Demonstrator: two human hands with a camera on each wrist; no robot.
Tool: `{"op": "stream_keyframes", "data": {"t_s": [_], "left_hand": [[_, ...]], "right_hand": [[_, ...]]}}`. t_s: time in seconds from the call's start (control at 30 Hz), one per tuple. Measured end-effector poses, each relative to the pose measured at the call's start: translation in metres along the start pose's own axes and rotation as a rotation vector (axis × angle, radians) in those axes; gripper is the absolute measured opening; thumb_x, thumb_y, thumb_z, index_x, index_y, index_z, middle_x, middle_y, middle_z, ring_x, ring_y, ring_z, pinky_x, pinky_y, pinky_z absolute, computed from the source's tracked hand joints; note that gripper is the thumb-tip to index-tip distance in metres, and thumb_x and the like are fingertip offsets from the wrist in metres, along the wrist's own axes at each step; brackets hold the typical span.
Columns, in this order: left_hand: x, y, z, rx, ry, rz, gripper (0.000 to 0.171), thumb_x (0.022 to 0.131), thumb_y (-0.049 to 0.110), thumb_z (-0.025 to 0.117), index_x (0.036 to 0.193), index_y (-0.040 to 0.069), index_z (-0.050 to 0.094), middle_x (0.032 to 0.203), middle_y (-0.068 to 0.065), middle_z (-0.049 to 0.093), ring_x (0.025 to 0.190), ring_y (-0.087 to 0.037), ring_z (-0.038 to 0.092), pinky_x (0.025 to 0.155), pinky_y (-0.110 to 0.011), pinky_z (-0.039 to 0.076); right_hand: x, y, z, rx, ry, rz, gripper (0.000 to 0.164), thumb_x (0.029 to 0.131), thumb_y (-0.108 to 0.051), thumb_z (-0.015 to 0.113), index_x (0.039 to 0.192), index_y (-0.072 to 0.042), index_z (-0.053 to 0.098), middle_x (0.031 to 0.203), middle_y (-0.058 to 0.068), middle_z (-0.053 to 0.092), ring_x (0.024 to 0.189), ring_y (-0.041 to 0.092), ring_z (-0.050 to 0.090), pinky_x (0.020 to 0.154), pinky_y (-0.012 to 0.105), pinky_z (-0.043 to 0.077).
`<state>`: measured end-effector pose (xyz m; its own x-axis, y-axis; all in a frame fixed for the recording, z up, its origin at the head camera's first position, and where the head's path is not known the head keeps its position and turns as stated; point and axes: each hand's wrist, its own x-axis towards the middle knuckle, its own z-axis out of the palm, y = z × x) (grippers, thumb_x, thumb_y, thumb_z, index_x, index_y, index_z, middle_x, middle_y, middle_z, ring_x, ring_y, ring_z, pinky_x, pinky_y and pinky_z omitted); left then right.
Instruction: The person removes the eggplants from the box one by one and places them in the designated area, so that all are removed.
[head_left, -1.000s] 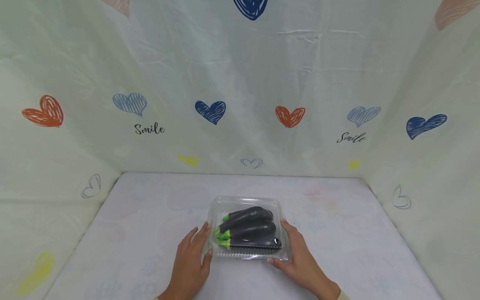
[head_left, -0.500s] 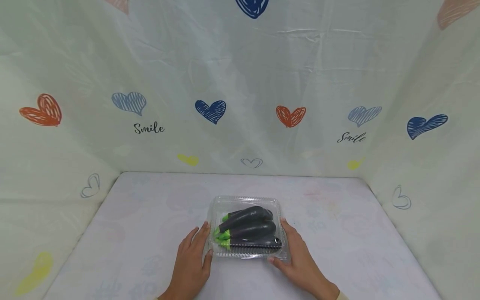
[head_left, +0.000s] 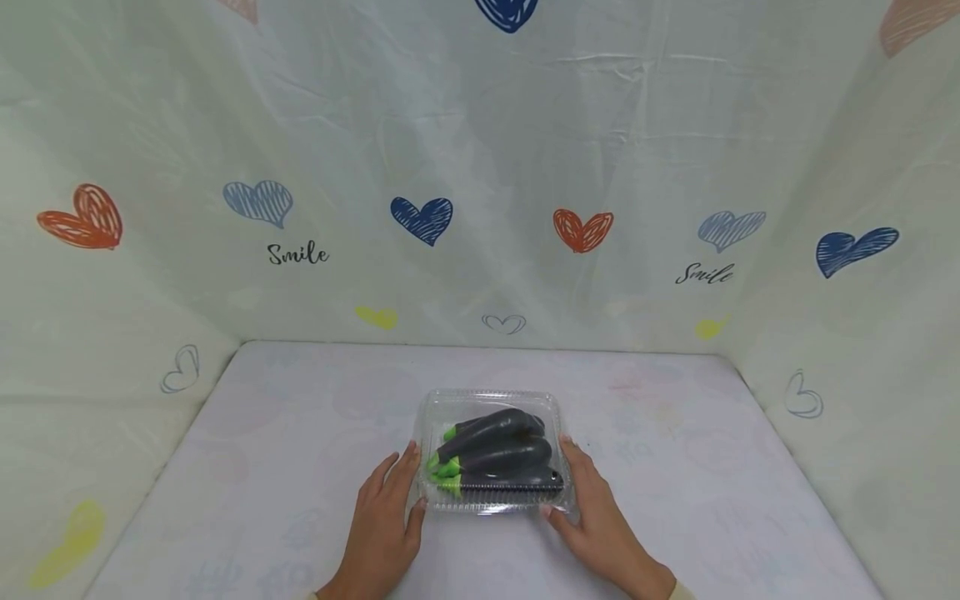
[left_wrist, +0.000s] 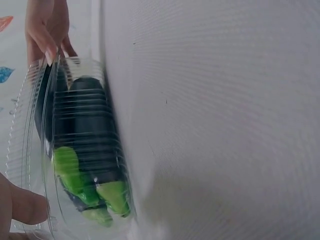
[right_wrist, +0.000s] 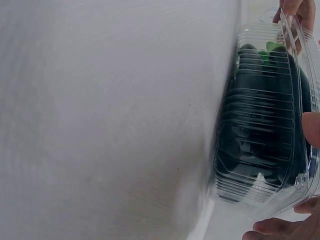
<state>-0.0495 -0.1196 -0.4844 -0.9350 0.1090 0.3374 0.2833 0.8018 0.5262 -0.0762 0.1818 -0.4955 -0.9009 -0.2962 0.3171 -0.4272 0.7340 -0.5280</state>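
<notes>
Cuffs: two pale sleeve edges [head_left: 681, 592], one at each wrist, at the bottom edge of the head view.
Left hand [head_left: 381, 510]: grasping the clamshell container's [head_left: 491, 506] left side, fingers along the wall and thumb at the near corner.
Right hand [head_left: 602, 518]: grasping the opposite side, thumb hooked over the near rim, fingers along the right wall.
Clamshell: one, clear ribbed plastic, on the near-middle part of the table, between the hands; the lid appears to be down over the contents, though whether it is latched I cannot tell.
Handling: likely light shell with a moderate load; thin walls should flex and feel slick, and could crack if squeezed. Best hold is probably both sides low at the rim, lifted level.
Eggplants [head_left: 498, 457]: at least four, dark glossy skins, green caps toward the left hand; overlap may hide more. Probably firm, smooth, prone to sliding and bruising.
Table [head_left: 300, 433]: one, white, faintly printed.
Backdrop [head_left: 495, 125]: pale sheeting, with six filled hearts [head_left: 422, 221] in a row, three outlined hearts [head_left: 503, 323], and two "Smile" prints [head_left: 298, 253].
</notes>
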Motion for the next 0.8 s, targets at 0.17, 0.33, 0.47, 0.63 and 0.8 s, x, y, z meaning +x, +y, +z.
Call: {"op": "stream_keyframes", "data": {"t_s": [0.17, 0.33, 0.47, 0.63, 0.8], "left_hand": [[0.0011, 0.0000, -0.0002, -0.011, -0.018, -0.014, 0.061, 0.091, 0.001, 0.076, 0.148, -0.006, 0.054, 0.157, -0.018, 0.052, 0.140, -0.044, 0.047, 0.108, -0.070, 0.042], [0.0016, -0.0006, 0.0003, -0.023, -0.020, -0.018, 0.061, 0.092, 0.000, 0.076, 0.148, -0.005, 0.054, 0.158, -0.018, 0.051, 0.140, -0.044, 0.047, 0.107, -0.070, 0.042], [0.0017, -0.0008, 0.0010, -0.026, -0.005, -0.007, 0.060, 0.091, -0.001, 0.076, 0.147, -0.006, 0.055, 0.156, -0.018, 0.053, 0.139, -0.045, 0.048, 0.106, -0.071, 0.043], [0.0019, -0.0004, 0.0008, -0.027, -0.004, -0.004, 0.058, 0.090, -0.001, 0.076, 0.145, -0.007, 0.056, 0.155, -0.019, 0.054, 0.138, -0.045, 0.049, 0.106, -0.070, 0.044], [0.0019, -0.0003, 0.0003, -0.010, -0.012, -0.006, 0.059, 0.091, 0.000, 0.076, 0.146, -0.006, 0.055, 0.155, -0.019, 0.054, 0.138, -0.044, 0.049, 0.106, -0.069, 0.044]], "right_hand": [[0.0001, 0.0004, 0.0008, 0.006, 0.006, -0.011, 0.091, 0.090, -0.018, 0.079, 0.164, -0.005, 0.026, 0.158, 0.027, 0.044, 0.143, 0.053, 0.046, 0.108, 0.075, 0.044], [-0.0007, -0.0009, 0.0009, -0.006, 0.005, 0.004, 0.090, 0.091, -0.017, 0.078, 0.164, -0.006, 0.026, 0.159, 0.026, 0.043, 0.144, 0.051, 0.046, 0.109, 0.073, 0.044], [-0.0013, -0.0039, 0.0000, -0.036, 0.022, 0.013, 0.088, 0.090, -0.016, 0.079, 0.163, -0.005, 0.030, 0.160, 0.024, 0.045, 0.143, 0.049, 0.048, 0.110, 0.069, 0.046], [-0.0030, -0.0059, 0.0001, -0.060, 0.034, 0.045, 0.085, 0.089, -0.014, 0.080, 0.160, -0.002, 0.036, 0.159, 0.025, 0.046, 0.142, 0.049, 0.049, 0.110, 0.066, 0.046], [-0.0027, -0.0072, 0.0004, -0.047, 0.023, 0.069, 0.082, 0.090, -0.013, 0.079, 0.159, -0.001, 0.037, 0.160, 0.025, 0.045, 0.145, 0.048, 0.046, 0.112, 0.065, 0.044]]}}
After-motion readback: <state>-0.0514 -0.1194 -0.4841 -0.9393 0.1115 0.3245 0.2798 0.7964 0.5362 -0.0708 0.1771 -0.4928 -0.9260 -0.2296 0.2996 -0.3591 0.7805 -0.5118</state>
